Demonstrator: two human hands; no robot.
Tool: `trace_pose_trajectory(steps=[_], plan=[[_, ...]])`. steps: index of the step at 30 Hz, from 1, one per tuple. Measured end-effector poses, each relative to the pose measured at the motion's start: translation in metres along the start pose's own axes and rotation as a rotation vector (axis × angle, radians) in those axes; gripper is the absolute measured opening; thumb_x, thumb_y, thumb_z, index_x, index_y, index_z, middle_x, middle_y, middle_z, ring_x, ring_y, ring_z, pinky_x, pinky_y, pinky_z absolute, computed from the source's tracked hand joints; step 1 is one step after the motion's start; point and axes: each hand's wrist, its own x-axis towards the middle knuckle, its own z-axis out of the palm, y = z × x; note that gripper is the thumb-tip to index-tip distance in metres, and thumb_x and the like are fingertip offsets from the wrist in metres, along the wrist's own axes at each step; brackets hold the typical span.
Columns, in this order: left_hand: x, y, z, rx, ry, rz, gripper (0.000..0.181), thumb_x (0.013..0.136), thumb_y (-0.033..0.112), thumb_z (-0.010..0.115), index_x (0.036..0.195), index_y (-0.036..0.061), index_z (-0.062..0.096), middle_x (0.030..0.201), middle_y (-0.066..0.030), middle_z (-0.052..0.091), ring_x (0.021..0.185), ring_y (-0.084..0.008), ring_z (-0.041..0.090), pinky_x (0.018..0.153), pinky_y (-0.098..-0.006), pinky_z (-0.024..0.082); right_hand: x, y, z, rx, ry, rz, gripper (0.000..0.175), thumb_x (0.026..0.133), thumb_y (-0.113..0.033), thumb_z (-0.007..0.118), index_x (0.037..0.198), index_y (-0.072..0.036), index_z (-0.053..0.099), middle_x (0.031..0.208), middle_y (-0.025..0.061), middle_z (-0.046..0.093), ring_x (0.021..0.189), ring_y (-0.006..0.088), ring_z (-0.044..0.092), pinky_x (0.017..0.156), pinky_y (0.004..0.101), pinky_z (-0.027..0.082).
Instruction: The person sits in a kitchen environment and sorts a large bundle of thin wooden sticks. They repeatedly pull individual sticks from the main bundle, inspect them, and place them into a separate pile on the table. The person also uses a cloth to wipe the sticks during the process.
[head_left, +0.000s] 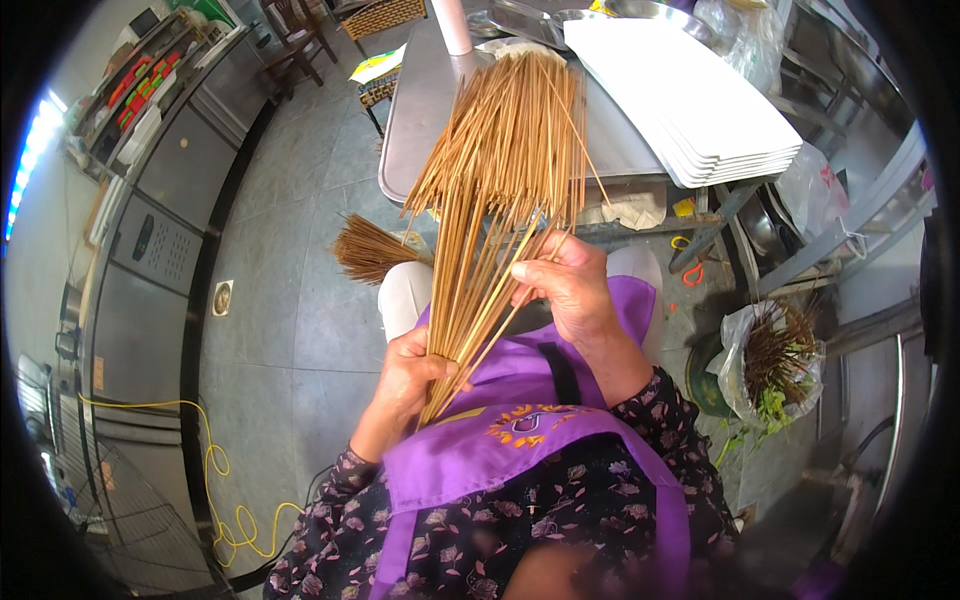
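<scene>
My left hand (405, 375) is closed around the lower end of a fanned bundle of thin brown sticks (459, 285), above the purple apron (517, 360). The thumb lies across the front of the sticks. My right hand (574, 289) pinches a few sticks at the bundle's right side between thumb and fingers. Their exact number is hard to make out. The bundle's upper ends overlap a large pile of similar sticks (510, 135), which lies on a metal table (420, 112) and juts over its near edge.
Stacked white trays (682, 105) stand on the table's right, near a pale cylinder (452, 26). Another stick bundle (367, 249) is beside my left knee. At right, a lined bin (731, 375) holds dark sticks and greens. Yellow cable (214, 450) snakes over the left floor by steel cabinets (139, 307).
</scene>
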Motion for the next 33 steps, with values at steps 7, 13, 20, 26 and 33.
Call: trace_pose_trajectory(steps=[7, 13, 20, 26, 33], plan=[[0.000, -0.002, -0.002, 0.023, 0.037, 0.016, 0.040, 0.060, -0.010, 0.049, 0.100, -0.0103, 0.052, 0.082, -0.0188, 0.061, 0.059, -0.0242, 0.060, 0.052, -0.0353, 0.055, 0.002, 0.007, -0.003, 0.100, -0.059, 0.039, 0.007, 0.074, 0.002, 0.057, 0.081, 0.003, 0.054, 0.073, 0.0095, 0.059, 0.056, 0.0157, 0.059, 0.050, 0.0271, 0.052], [0.000, -0.005, -0.007, 0.037, 0.089, 0.034, 0.040, 0.060, -0.011, 0.048, 0.100, -0.0099, 0.053, 0.082, -0.0179, 0.061, 0.059, -0.0235, 0.060, 0.052, -0.0348, 0.055, 0.003, 0.011, 0.000, 0.161, -0.012, 0.074, 0.009, 0.072, 0.002, 0.060, 0.081, 0.001, 0.057, 0.067, 0.0042, 0.058, 0.051, 0.0105, 0.056, 0.047, 0.0220, 0.048], [-0.002, -0.001, -0.004, -0.008, 0.094, 0.001, 0.036, 0.061, -0.016, 0.050, 0.095, -0.0080, 0.056, 0.079, -0.0141, 0.062, 0.058, -0.0189, 0.060, 0.054, -0.0303, 0.053, 0.003, 0.013, -0.001, 0.162, -0.036, 0.122, 0.006, 0.073, -0.001, 0.059, 0.080, 0.000, 0.057, 0.065, 0.0038, 0.057, 0.049, 0.0101, 0.055, 0.046, 0.0214, 0.046], [-0.001, -0.003, -0.004, 0.014, 0.096, 0.012, 0.036, 0.063, -0.016, 0.048, 0.097, -0.0078, 0.056, 0.079, -0.0142, 0.062, 0.058, -0.0193, 0.060, 0.054, -0.0304, 0.052, 0.004, 0.014, -0.002, 0.097, -0.045, 0.152, 0.004, 0.074, -0.003, 0.059, 0.076, 0.000, 0.057, 0.063, 0.0052, 0.057, 0.047, 0.0098, 0.053, 0.045, 0.0202, 0.045], [-0.002, -0.004, -0.005, 0.005, 0.092, 0.020, 0.034, 0.063, -0.016, 0.047, 0.095, -0.0079, 0.056, 0.075, -0.0141, 0.061, 0.056, -0.0202, 0.059, 0.052, -0.0304, 0.051, 0.003, 0.016, -0.003, 0.072, -0.073, 0.133, 0.006, 0.076, -0.003, 0.056, 0.073, 0.002, 0.056, 0.067, 0.0087, 0.058, 0.049, 0.0134, 0.055, 0.047, 0.0243, 0.048]])
